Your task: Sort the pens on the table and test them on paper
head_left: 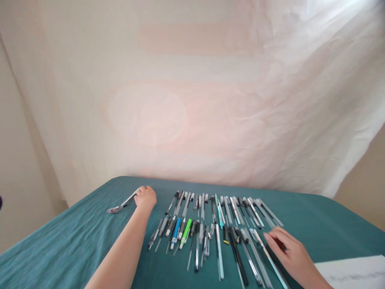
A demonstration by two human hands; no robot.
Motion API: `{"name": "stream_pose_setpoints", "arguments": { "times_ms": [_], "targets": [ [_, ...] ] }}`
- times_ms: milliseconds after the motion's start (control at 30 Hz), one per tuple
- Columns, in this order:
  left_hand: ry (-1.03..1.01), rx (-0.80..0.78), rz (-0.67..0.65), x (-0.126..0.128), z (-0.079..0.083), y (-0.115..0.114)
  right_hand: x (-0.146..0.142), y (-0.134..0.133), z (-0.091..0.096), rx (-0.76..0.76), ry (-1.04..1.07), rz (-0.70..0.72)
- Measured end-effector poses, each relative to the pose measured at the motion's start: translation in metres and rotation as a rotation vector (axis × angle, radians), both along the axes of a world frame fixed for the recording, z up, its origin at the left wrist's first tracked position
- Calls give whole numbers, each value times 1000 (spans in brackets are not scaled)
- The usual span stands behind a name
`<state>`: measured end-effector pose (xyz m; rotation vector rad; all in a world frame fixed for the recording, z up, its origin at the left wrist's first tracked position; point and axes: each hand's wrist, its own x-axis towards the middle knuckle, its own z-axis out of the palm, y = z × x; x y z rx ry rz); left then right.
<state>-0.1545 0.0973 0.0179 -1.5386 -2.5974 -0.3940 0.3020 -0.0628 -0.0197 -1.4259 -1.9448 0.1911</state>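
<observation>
My left hand (146,197) is stretched to the far left of the table, its fingers closed on one end of a thin white strip (132,195). The strip slants down to a blurred, clear and pinkish piece (114,209) lying on the cloth. At the right end of the front row, my right hand (290,251) is curled, with thumb and forefinger tips together. No object shows between them. Just left of those fingertips lies a white and light-blue pen (269,257). Whether they touch it I cannot tell.
Two rows of pens lie on the green tablecloth (90,237), among them a blue pen (175,234), a green pen (185,234) and a black pen (238,257). A printed white sheet (355,267) lies at the right front. A pale cloth (192,120) hangs behind.
</observation>
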Motion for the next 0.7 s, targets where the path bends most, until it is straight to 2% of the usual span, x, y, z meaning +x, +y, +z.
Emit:
{"name": "stream_pose_setpoints", "arguments": {
  "times_ms": [200, 333, 500, 700],
  "targets": [
    [-103, -24, -66, 1, 5, 5, -1, 0, 0, 21, 5, 23],
    [-254, -32, -221, 21, 18, 9, 0, 1, -2, 27, 2, 31],
    [-490, 8, -558, 79, 33, 1, 0, 0, -1, 31, 10, 37],
    [-835, -32, -915, 162, 41, -46, -4, 2, 5, 81, 37, 30]
  ]
}}
